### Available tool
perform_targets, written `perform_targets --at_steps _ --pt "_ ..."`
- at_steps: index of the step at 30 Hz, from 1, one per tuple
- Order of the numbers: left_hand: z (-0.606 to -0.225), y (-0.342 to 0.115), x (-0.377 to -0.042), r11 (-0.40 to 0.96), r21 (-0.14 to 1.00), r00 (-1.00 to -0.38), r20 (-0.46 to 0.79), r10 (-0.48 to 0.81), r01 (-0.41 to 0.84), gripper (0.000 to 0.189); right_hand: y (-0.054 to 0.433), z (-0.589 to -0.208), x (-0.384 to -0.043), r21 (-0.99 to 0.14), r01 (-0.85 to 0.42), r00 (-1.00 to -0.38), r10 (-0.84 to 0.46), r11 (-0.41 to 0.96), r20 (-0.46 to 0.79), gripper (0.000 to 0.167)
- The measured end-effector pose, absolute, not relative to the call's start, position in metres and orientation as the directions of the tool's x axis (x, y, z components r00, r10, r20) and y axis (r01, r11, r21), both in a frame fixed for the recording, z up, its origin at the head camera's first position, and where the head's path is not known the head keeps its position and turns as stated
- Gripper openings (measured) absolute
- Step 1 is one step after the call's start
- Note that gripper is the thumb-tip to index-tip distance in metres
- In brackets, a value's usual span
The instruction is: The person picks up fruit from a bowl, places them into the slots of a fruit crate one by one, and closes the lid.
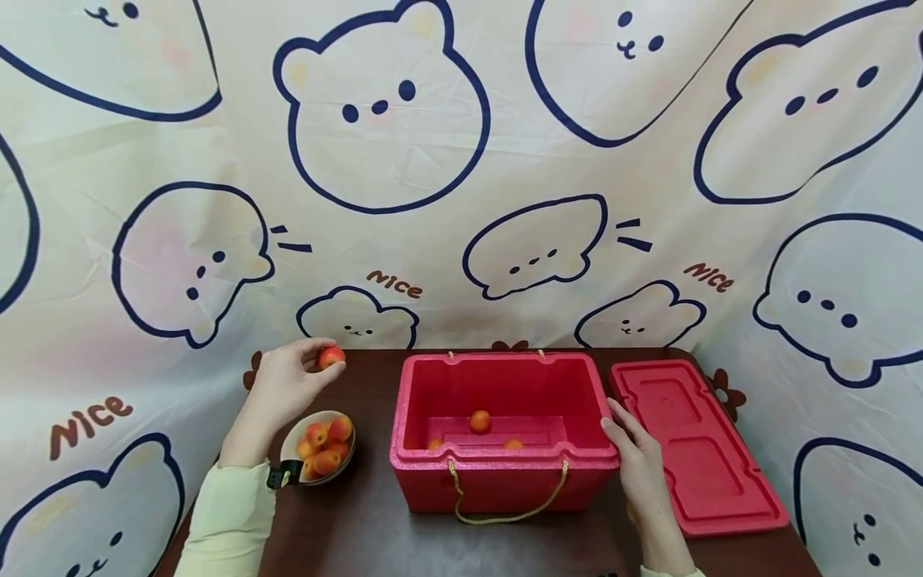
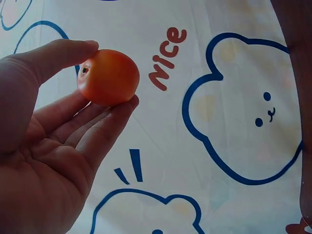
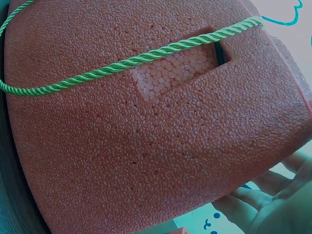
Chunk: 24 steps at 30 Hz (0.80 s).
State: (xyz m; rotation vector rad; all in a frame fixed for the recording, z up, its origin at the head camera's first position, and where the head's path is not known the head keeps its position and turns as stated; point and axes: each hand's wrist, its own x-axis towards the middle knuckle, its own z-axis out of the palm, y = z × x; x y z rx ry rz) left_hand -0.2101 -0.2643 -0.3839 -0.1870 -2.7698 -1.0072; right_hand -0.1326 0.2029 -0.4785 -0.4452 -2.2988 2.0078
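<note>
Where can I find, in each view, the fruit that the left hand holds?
Head: the held fruit is left of centre and slightly below, in the left hand.
Left wrist: upper left of centre.
Right wrist: not in it.
Shared landmark: the cloth printed with cartoon figures, partly visible in all three views.

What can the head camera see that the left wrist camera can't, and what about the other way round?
Only the head view shows the box, lid, bowl and right hand.

Only the left wrist view shows the small dark spot on the held fruit.

Both show the left hand pinching that fruit, and the bear cloth behind.
</note>
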Motion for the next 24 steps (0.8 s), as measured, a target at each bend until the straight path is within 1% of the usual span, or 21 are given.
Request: perform_targets --at_steps 8,17,24 --pt "-0.379 -0.255 -0.216 0.767 0.604 -0.965 0.25 0.077 0.217 0.037 0.203 -0.477 -0.13 -0.976 0.187 -0.956 0.249 0.109 -0.155 0.061" --pt "-0.364 -0.241 -0.219 0.76 0.598 -0.958 0.264 0.114 0.255 0.039 0.203 -0.478 -0.131 -0.977 0.187 -0.955 0.254 0.104 -0.156 0.061" --pt "-0.355 -0.23 -0.221 0.753 0.585 -0.949 0.262 0.174 0.3 0.038 0.202 -0.476 -0.13 -0.98 0.171 -0.959 0.245 0.105 -0.141 0.06"
